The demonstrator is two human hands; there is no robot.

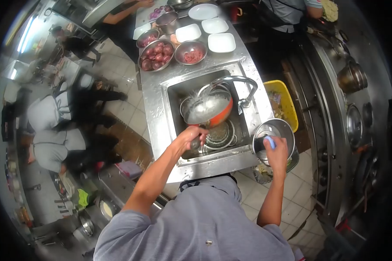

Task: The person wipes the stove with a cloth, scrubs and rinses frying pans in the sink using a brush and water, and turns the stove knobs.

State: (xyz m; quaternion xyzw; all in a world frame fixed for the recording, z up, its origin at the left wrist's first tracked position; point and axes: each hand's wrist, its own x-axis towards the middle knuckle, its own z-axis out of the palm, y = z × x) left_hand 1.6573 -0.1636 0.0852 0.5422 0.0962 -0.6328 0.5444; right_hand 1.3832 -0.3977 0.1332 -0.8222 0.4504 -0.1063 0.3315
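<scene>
My left hand (194, 137) is closed around the dark handle of an orange frying pan (221, 116). The pan is tilted in the sink (175, 98), under the curved faucet (235, 79), and water splashes inside it. Below the pan, round metal cookware (220, 135) lies in the basin, partly hidden. My right hand (276, 152) grips a blue-and-dark scrubber (270, 141) over the mouth of a steel pot (287, 127) at the counter's right edge. Whether the scrubber touches the pot cannot be made out.
Behind the sink stand a bowl of red onions (157, 55), a bowl of chopped reddish food (193, 56) and several white dishes (221, 42). A yellow bin (287, 98) with scraps is at the right. Co-workers (56, 145) stand at left and beyond the counter.
</scene>
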